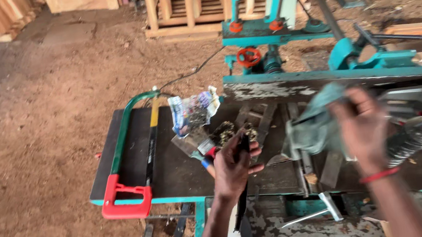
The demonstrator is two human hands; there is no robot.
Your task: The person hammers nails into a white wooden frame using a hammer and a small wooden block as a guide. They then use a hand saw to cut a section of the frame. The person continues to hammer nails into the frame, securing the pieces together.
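Note:
My left hand [232,166] is closed around a dark, narrow tool with a black handle that hangs down below my fist, above the dark table top [168,169]. A small wire brush head [222,132] lies just beyond my knuckles. My right hand [364,126], blurred with motion and wearing a red wristband, grips a crumpled grey-green rag [313,128] over the middle of the table.
A hacksaw [132,152] with a green frame and red handle lies at the table's left end. Crumpled printed paper [193,110] sits behind the brush. A teal woodworking machine [288,40] stands at the back, a grey power tool [419,134] at right. Sawdust covers the floor; wooden frames stand beyond.

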